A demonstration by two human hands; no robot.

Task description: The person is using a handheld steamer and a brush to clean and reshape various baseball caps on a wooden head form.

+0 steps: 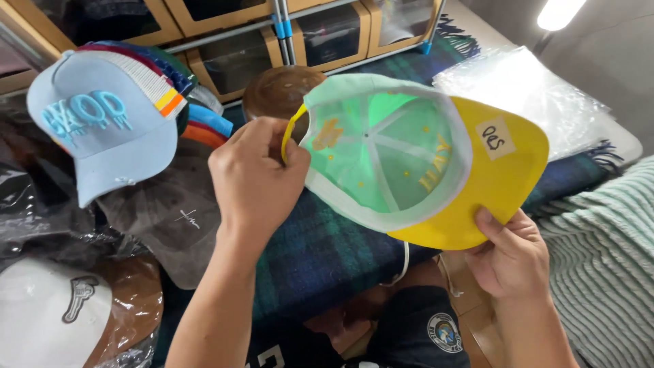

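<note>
Both hands hold a cap [409, 157] upside down above the plaid blanket [327, 245]: the right hand [507, 262] pinches the yellow brim, the left hand [255, 180] clenches the back strap. Left of the cap sits a stack of caps [109, 116], a light-blue one on top; right of it lie clear bags [528, 92].
</note>
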